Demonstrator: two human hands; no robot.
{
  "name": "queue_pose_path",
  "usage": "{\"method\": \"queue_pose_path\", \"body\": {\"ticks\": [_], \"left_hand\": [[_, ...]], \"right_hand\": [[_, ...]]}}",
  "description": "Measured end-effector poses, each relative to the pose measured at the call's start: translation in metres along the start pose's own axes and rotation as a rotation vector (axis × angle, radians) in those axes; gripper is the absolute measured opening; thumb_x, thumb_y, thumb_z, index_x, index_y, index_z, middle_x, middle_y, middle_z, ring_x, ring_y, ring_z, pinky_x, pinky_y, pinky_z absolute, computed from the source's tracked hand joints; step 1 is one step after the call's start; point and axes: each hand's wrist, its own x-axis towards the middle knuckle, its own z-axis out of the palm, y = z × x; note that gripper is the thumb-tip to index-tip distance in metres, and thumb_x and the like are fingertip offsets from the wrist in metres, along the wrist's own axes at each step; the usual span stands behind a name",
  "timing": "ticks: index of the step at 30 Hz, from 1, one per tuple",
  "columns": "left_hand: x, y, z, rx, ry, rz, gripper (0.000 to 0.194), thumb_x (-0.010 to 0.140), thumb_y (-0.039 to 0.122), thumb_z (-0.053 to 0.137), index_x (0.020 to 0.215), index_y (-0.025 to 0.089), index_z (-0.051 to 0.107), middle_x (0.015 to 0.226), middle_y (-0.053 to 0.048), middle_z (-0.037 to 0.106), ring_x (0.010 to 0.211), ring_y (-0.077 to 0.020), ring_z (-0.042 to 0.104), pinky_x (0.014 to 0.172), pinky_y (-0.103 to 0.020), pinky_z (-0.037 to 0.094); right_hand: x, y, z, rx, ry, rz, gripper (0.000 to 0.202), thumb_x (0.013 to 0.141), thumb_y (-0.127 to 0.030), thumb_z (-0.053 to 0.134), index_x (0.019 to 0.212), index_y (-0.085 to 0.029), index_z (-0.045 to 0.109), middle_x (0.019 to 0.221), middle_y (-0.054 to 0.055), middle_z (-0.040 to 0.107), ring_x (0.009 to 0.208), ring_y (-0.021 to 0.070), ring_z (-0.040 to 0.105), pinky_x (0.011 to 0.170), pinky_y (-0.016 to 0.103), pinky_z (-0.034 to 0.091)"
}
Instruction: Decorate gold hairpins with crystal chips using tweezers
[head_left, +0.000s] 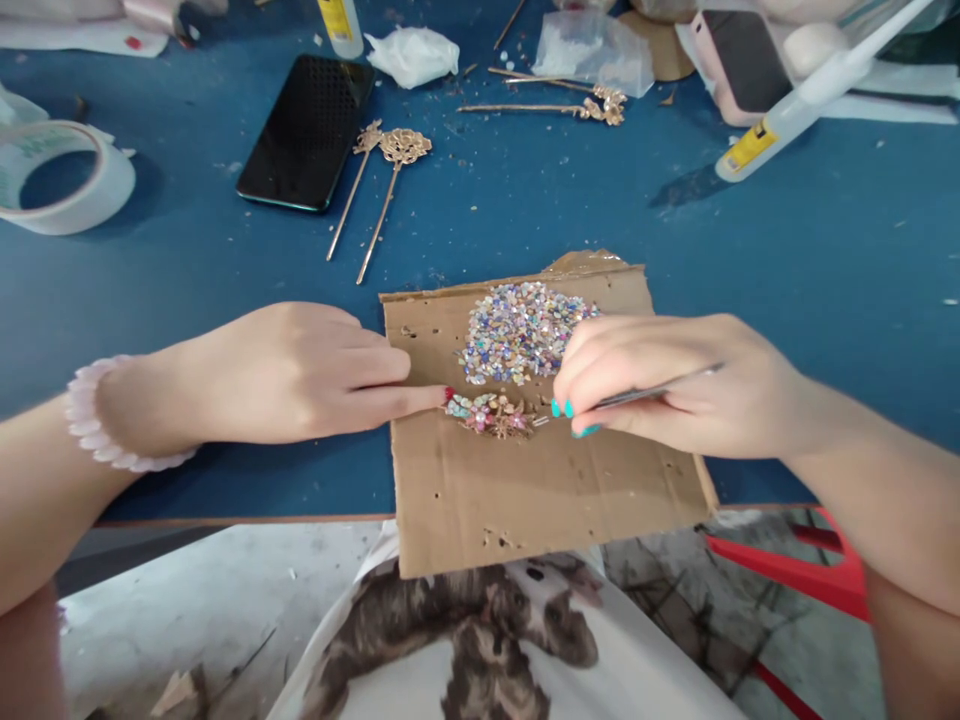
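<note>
On a piece of cardboard (540, 500) lies a gold flower ornament (495, 415) set with pink and pale blue stones. My left hand (315, 375) touches its left end with an outstretched index finger; the other fingers are curled, with nothing visible in them. Metal tweezers (637, 393) are pinched in my right hand (660, 385), their tips close to the ornament's right end. Whether the tips hold a stone is too small to tell. A heap of small multicoloured rhinestones (517, 330) is spread just above the ornament, partly behind my right fingers.
Beyond the cardboard are a black phone (307, 135), gold hairpins (386, 195), more hairpins (540, 107), a plastic bag (592, 50), a glue bottle (780, 130) and a pink device (739, 65). A tape roll (112, 190) lies left. The blue table's front edge (247, 520) runs below my left forearm.
</note>
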Motion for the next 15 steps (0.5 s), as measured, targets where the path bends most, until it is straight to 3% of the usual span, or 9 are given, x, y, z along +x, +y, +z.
{"method": "queue_pose_path", "body": {"ticks": [8,15], "left_hand": [[-0.0004,-0.0009,-0.0050,0.062,-0.012,-0.006,0.042,0.100,0.006,0.031,0.130,0.019,0.057,0.075,0.003,0.062,0.064,-0.0146,0.058,0.059,-0.029,0.044],[0.0003,0.0020,-0.0089,-0.018,-0.027,-0.027,0.053,0.083,-0.004,0.048,0.128,0.018,0.066,0.078,-0.005,0.068,0.066,-0.0236,0.059,0.056,-0.039,0.050]], "right_hand": [[0.0025,-0.0071,0.0045,0.053,-0.069,0.001,0.009,0.099,-0.018,0.059,0.090,-0.018,0.060,0.082,0.000,0.067,0.082,0.0113,0.061,0.076,0.028,0.048],[0.0019,-0.0077,0.0011,0.039,-0.067,-0.014,0.009,0.098,-0.017,0.061,0.089,-0.018,0.059,0.082,0.001,0.067,0.082,0.0120,0.060,0.074,0.029,0.049]]}}
